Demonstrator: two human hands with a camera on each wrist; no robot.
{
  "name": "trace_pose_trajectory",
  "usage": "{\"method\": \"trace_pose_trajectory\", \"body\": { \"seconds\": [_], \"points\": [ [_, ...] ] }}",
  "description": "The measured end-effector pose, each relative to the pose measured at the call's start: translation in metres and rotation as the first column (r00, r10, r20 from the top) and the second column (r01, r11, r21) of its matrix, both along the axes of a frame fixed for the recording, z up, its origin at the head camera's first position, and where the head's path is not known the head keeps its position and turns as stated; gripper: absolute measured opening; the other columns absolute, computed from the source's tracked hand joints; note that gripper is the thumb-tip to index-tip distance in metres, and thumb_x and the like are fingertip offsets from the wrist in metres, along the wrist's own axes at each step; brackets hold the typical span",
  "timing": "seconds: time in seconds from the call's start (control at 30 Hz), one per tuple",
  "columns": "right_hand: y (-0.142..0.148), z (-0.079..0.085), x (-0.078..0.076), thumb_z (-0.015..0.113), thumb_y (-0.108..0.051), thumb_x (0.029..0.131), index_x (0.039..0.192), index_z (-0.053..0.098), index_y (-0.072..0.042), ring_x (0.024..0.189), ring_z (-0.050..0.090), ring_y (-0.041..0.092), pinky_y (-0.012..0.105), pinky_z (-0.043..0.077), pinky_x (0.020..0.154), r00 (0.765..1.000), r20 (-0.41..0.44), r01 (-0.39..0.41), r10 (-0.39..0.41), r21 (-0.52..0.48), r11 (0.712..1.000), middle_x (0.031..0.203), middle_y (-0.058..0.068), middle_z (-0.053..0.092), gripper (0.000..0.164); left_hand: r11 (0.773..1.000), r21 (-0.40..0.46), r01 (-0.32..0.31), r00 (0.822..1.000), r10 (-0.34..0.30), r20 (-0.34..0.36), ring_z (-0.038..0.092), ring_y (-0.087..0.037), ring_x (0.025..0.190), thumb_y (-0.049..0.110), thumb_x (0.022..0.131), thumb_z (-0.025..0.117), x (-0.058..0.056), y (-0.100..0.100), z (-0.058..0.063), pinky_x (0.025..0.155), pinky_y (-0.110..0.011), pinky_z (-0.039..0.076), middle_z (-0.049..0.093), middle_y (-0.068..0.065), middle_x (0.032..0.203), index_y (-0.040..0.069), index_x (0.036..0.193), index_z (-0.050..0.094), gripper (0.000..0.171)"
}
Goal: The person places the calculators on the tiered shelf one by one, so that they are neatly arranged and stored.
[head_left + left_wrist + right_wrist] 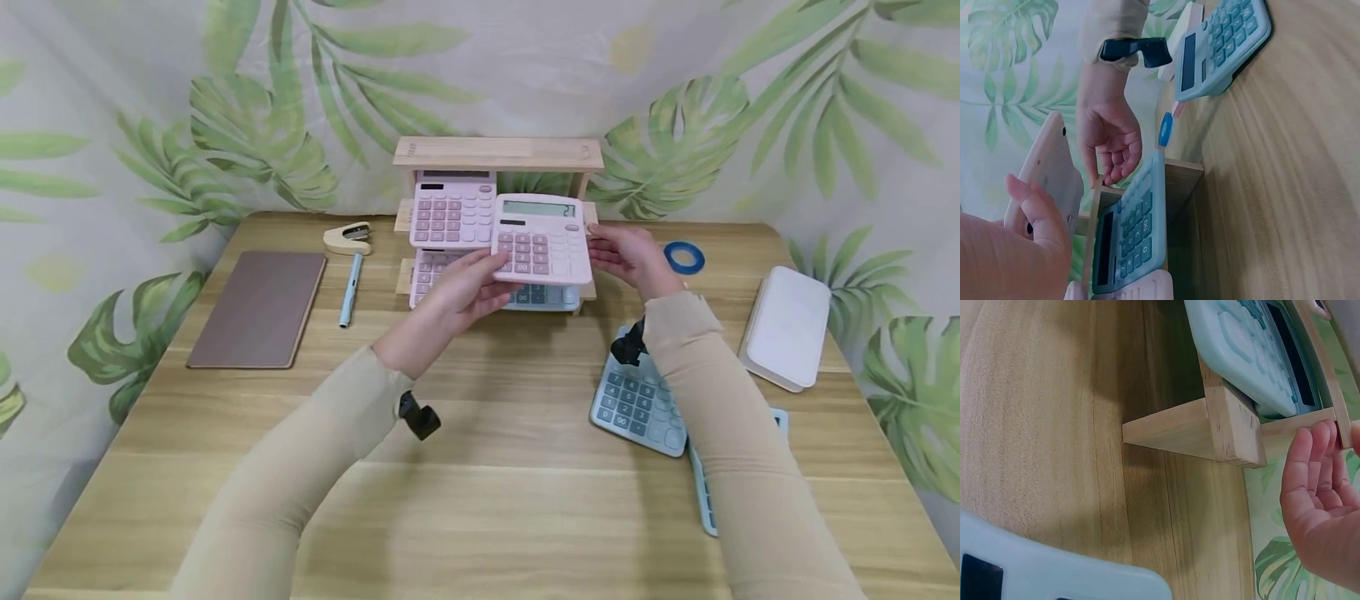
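My left hand (472,287) holds a pink calculator (558,242) by its lower left corner, thumb over the front and fingers beneath. Its display reads 27, and it tilts before the right half of a two-tier wooden rack (495,152). Fingers and thumb of my right hand (1322,500) pinch the end of the rack's upper shelf board (1339,394). A second pink calculator (452,218) leans on the upper tier at left. Below it are another pink calculator (427,271) and, at right, a blue calculator (1138,231), partly hidden in the head view.
Under and beside my right forearm lie a blue calculator (637,400) and another blue calculator (701,492), mostly covered. A blue tape roll (697,261) and white case (787,325) are at right. Leftward are a stapler (347,242), blue pen (351,292) and brown notebook (258,308).
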State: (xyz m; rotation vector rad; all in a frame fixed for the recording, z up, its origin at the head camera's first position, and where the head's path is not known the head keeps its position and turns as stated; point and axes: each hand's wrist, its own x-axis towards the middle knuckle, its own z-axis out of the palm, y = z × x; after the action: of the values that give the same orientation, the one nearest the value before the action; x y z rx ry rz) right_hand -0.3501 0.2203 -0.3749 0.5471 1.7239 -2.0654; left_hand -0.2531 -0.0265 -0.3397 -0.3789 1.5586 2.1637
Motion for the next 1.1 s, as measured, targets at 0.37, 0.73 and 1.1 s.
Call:
{"method": "trace_pose_trajectory", "body": {
  "seconds": [0.37,0.73,1.1],
  "points": [
    [-0.001,-0.001,-0.003,0.068,-0.023,0.084,0.088,0.065,-0.012,0.067,0.066,0.011,0.022,0.059,0.063,1.0,0.008,0.001,-0.001,0.018,1.0,0.071,0.0,0.069,0.012,0.994,0.059,-0.091,0.995,0.088,0.051,0.061,-0.014,0.079,0.028,0.093,0.054,-0.019,0.013,-0.01,0.063,-0.016,0.055,0.064,-0.003,0.094,0.016,0.126,0.052,0.035],
    [-0.001,-0.001,-0.002,0.067,-0.022,0.085,0.089,0.063,-0.011,0.065,0.066,0.012,0.024,0.06,0.077,1.0,0.012,0.002,-0.002,0.006,1.0,0.069,0.0,0.068,0.013,0.985,0.084,-0.149,0.987,0.143,0.072,0.061,-0.014,0.079,0.029,0.092,0.055,-0.026,0.014,-0.016,0.06,-0.016,0.055,0.064,-0.002,0.094,0.019,0.128,0.051,0.037],
    [-0.001,0.0,0.0,0.067,-0.023,0.084,0.087,0.064,-0.013,0.068,0.067,0.012,0.031,0.055,0.094,1.0,0.004,-0.004,0.004,0.013,1.0,0.07,-0.001,0.069,0.011,0.95,0.242,-0.195,0.98,0.181,0.079,0.058,-0.013,0.08,-0.003,0.084,0.06,-0.019,0.029,-0.014,0.072,-0.016,0.056,0.061,-0.004,0.089,0.007,0.095,0.06,0.014]
  ]
}}
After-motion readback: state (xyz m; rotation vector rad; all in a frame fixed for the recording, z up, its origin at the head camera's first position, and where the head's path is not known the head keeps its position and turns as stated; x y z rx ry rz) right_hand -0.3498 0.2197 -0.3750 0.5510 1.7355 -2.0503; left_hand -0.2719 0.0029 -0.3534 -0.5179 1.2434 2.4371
